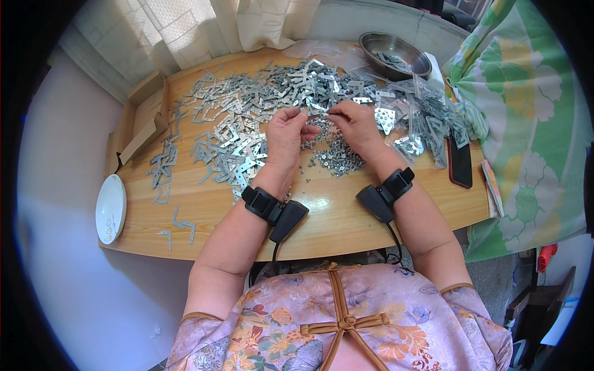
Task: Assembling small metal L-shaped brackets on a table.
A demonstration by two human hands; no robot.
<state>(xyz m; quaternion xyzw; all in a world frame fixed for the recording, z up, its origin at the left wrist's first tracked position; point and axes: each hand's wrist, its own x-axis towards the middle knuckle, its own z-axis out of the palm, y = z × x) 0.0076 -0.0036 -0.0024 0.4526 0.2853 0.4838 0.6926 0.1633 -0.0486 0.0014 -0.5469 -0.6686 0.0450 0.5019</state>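
Both hands meet over the middle of the table, just above a heap of small screws or nuts (337,154). The fingertips of my left hand (286,139) are pinched together, its lower fingers curled loosely. Close beside it, my right hand (357,127) is also closed in a pinch. What sits between the fingertips is too small to make out. Behind and left of the hands spreads a large pile of flat silver L-shaped brackets (232,99). White plates with holes (385,119) lie right of my right hand.
Clear plastic bags of brackets (433,114) lie at the right, beside a dark phone (460,164). A metal bowl (396,40) with pieces stands at the back right. At the left are an open cardboard box (143,117), a white plate (111,210) and a few loose brackets (184,221).
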